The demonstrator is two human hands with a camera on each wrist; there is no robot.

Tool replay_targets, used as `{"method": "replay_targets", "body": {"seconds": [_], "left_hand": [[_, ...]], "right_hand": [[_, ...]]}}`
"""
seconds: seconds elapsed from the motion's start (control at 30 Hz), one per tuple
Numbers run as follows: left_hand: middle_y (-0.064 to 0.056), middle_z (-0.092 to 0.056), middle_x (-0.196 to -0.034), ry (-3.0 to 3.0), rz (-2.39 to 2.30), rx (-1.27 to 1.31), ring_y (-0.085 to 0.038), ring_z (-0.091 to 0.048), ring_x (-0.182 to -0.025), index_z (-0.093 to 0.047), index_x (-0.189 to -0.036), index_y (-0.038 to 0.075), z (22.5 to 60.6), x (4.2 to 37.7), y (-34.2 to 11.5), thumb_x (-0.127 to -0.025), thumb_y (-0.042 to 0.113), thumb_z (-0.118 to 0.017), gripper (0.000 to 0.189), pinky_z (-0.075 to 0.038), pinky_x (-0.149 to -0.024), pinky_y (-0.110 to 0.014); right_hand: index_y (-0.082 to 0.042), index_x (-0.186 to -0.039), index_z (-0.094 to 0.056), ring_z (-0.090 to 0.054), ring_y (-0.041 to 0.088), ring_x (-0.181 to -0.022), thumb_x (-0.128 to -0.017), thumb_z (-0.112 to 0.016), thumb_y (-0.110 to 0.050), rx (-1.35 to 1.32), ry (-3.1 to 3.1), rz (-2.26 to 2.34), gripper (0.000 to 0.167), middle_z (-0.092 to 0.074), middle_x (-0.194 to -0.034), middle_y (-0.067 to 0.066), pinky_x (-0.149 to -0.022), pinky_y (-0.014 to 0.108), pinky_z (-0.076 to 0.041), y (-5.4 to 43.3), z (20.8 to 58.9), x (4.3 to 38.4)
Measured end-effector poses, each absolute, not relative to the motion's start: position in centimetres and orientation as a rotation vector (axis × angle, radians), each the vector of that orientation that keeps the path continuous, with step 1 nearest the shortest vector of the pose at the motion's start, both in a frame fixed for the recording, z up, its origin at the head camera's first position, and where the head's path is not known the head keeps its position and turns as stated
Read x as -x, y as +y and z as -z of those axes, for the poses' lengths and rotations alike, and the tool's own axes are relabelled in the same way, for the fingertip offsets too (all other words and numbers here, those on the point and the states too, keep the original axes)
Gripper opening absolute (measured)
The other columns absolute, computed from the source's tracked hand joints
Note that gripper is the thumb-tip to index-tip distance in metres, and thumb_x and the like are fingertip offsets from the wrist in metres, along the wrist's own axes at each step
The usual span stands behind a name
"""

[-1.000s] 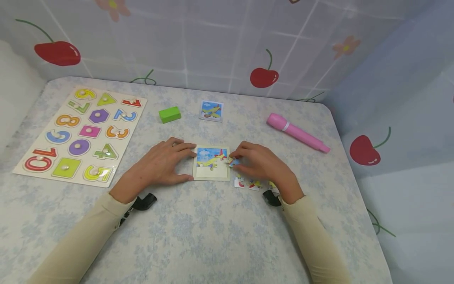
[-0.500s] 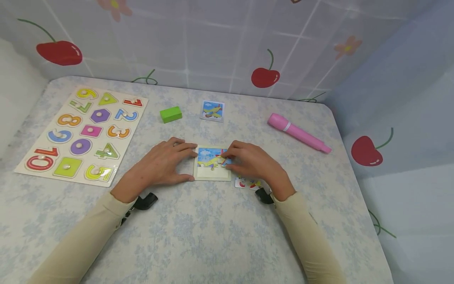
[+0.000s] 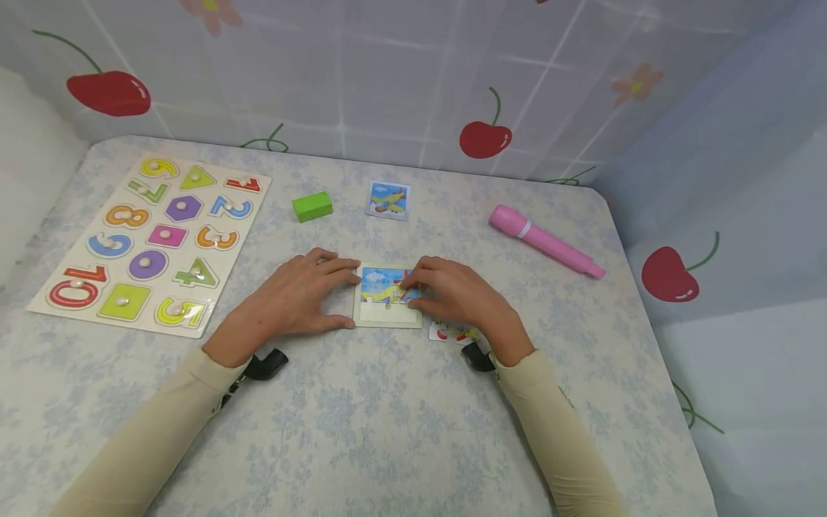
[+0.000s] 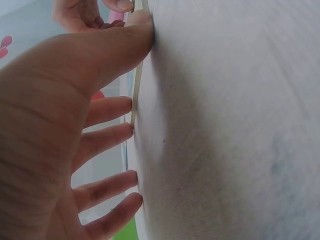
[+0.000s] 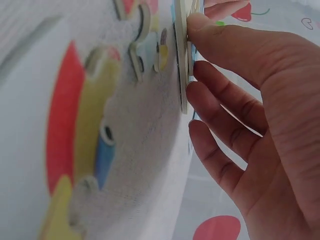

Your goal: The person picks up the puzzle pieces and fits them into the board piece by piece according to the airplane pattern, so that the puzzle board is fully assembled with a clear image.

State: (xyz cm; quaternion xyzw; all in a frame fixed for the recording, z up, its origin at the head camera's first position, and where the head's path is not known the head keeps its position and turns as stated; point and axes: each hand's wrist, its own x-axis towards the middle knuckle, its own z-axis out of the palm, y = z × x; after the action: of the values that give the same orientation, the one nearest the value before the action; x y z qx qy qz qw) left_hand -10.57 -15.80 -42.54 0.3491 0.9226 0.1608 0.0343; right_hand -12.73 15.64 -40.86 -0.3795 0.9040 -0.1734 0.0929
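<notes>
A small puzzle tray [image 3: 377,316] lies mid-table, its upper part filled with pieces of a yellow airplane on blue sky and its lower part bare. My left hand [image 3: 291,298] has its fingers spread, fingertips and thumb touching the tray's left edge. Over the tray's right side, my right hand [image 3: 460,291] pinches a blue puzzle piece [image 3: 407,296] against the tray. Its fingers hide part of the piece, so I cannot tell whether it lies flush. Loose puzzle pieces [image 3: 444,332] lie right of the tray, partly under the right hand; one loose piece [image 5: 85,125] looms large in the right wrist view.
Behind the tray are an airplane picture card [image 3: 388,200] and a green block [image 3: 313,207]. A pink pen-shaped object [image 3: 549,243] lies back right. A number-and-shape peg board [image 3: 151,244] covers the left side. A printed curtain [image 3: 400,86] hangs behind the table.
My right hand has moved left from beside the tray to over its right side, bringing the blue puzzle piece onto it. The left hand stays at the tray's left edge.
</notes>
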Motion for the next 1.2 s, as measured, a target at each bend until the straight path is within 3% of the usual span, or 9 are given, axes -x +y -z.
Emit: {"method": "replay_targets", "body": {"seconds": [0.53,0.97,1.2], "left_hand": [[-0.003,-0.054,-0.162,2.835,-0.493,-1.077,-0.034,-0.048,-0.144,-0.07,-0.142,0.017,42.6,10.6,-15.7,-0.085,0.061,-0.086,0.074,-0.05,-0.104,-0.059],[-0.005,-0.055,-0.161,2.84,-0.509,-1.074,-0.035,-0.049,-0.143,-0.07,-0.142,0.016,42.5,10.5,-15.6,-0.084,0.06,-0.088,0.075,-0.051,-0.103,-0.06],[-0.004,-0.055,-0.161,2.843,-0.516,-1.075,-0.034,-0.049,-0.143,-0.07,-0.141,0.016,42.6,10.5,-15.8,-0.084,0.059,-0.089,0.074,-0.051,-0.103,-0.06]], "right_hand": [[-0.018,-0.115,-0.082,-0.066,0.015,-0.103,-0.095,-0.086,-0.023,1.155,2.686,0.509,0.021,-0.069,-0.117,-0.002,-0.09,0.034,-0.057,15.6,40.8,12.6],[-0.014,-0.125,-0.079,-0.066,0.016,-0.104,-0.097,-0.084,-0.025,1.042,2.695,0.452,0.031,-0.07,-0.119,0.0,-0.091,0.036,-0.057,17.2,40.1,11.6],[-0.014,-0.122,-0.079,-0.064,0.015,-0.101,-0.097,-0.084,-0.026,1.006,2.697,0.454,0.029,-0.069,-0.116,-0.002,-0.089,0.036,-0.056,18.8,40.2,10.4]]}}
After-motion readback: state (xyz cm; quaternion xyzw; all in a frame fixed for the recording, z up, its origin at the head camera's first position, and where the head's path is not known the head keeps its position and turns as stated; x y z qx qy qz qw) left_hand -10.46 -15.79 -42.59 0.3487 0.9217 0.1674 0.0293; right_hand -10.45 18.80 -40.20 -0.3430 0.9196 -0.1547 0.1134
